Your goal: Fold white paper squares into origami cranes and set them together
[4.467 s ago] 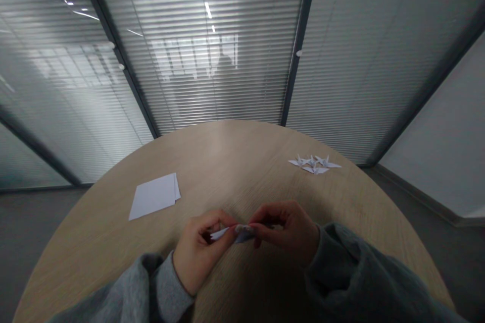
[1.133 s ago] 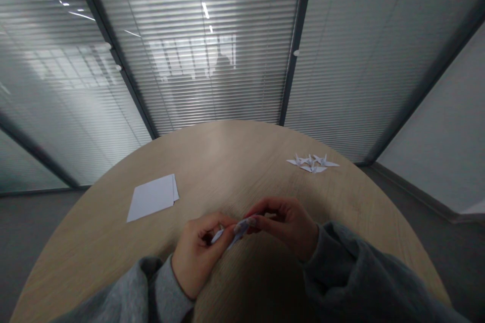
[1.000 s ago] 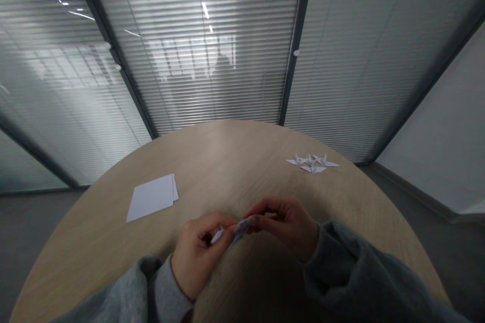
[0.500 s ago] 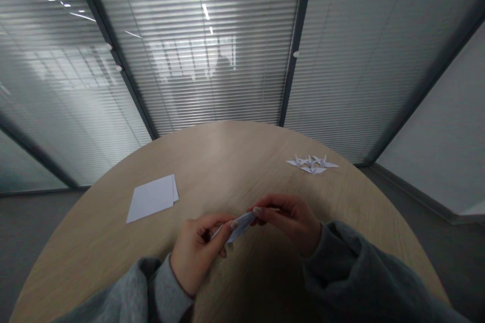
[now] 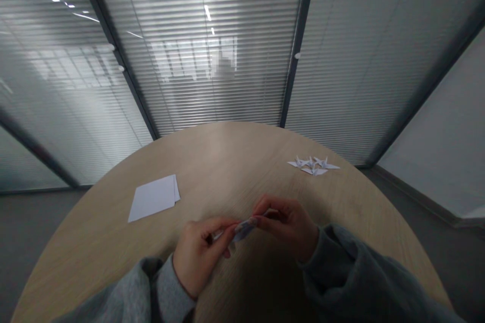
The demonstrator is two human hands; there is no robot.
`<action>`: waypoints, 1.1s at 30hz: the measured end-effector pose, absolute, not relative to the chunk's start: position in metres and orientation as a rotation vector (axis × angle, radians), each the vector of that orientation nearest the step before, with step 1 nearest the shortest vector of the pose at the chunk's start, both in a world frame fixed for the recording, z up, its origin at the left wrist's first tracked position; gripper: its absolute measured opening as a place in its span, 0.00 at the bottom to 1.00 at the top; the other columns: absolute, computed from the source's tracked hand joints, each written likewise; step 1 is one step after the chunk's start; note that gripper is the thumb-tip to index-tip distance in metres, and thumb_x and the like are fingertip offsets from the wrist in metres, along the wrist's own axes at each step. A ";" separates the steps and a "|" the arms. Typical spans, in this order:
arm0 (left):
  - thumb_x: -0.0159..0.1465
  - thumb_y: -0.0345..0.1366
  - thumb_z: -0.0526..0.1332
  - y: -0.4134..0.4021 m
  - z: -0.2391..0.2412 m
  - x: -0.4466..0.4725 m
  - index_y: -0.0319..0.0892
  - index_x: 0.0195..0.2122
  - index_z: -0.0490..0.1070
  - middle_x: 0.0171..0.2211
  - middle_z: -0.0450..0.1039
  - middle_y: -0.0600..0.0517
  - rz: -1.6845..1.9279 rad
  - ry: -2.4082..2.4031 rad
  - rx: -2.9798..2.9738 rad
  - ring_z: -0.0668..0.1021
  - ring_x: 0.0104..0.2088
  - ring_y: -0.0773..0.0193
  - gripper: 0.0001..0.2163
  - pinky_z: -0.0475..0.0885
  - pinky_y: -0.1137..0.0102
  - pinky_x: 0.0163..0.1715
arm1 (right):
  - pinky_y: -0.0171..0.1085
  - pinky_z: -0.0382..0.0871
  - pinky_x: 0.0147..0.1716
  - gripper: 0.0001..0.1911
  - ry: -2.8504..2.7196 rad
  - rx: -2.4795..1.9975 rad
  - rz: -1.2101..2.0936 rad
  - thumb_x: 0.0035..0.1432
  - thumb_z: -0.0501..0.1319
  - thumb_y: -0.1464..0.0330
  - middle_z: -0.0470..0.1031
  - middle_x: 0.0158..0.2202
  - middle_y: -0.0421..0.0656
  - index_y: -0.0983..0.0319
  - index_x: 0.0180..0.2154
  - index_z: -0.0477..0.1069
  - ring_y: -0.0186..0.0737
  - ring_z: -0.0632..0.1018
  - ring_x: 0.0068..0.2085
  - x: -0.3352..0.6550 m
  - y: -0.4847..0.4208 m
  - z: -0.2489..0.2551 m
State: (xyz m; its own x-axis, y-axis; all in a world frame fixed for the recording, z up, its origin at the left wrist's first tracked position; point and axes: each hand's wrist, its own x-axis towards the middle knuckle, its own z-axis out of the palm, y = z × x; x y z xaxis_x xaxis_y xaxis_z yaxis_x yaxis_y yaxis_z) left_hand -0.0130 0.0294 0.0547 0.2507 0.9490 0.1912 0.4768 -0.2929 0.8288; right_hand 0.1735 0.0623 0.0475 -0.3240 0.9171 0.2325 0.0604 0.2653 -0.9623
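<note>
A small folded piece of white paper [image 5: 242,229] is pinched between both my hands, just above the near part of the round wooden table [image 5: 227,161]. My left hand [image 5: 199,255] grips its left end with thumb and fingers closed. Fingertips of my right hand [image 5: 288,222] are pressed together on its right end. Grey sleeves cover both my forearms. Most of the paper is hidden by my fingers.
A small stack of white paper sheets [image 5: 153,197] lies on the table to the left. Several folded white paper cranes [image 5: 313,165] sit together at the far right. Glass walls with blinds [image 5: 212,50] stand behind the table.
Both hands have kept hold of the folded paper, working it between the fingertips. It tilted up half a second ago and is now more tucked between the fingers.
</note>
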 end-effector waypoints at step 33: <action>0.58 0.50 0.58 0.035 0.055 -0.012 0.37 0.28 0.72 0.12 0.65 0.57 1.041 1.209 1.571 0.67 0.12 0.71 0.18 0.62 0.76 0.15 | 0.32 0.66 0.23 0.23 -1.459 -1.032 1.360 0.35 0.69 0.49 0.74 0.19 0.40 0.63 0.22 0.76 0.33 0.72 0.22 0.174 0.070 0.045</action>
State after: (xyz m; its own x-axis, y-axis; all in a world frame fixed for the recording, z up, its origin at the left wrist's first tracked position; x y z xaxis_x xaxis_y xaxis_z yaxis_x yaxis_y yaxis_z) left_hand -0.0124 0.0351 0.0553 0.1776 0.9785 0.1044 0.2487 -0.1473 0.9573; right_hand 0.1744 0.0699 0.0453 -0.2813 0.9580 0.0550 0.0125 0.0610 -0.9981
